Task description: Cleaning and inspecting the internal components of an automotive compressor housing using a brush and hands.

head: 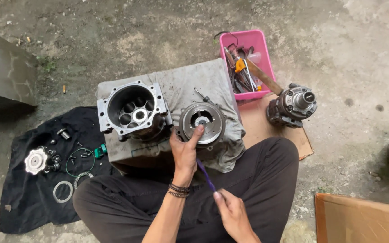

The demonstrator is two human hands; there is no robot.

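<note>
— So where was the round grey metal plate (202,122) with the centre hole?

— On the grey cloth-covered block (212,81), just beside the square grey metal housing (133,111). The left hand (184,153) rested on its near rim, thumb up across its face, fingers curled loosely.

— And the right hand (233,212)?

— Nearer the lap, fingers pinched together on a thin purple stick (206,175) that slanted up toward the plate.

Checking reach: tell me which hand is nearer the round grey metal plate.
Left. The left hand touches the round grey metal plate; the right hand is well below it.
</note>
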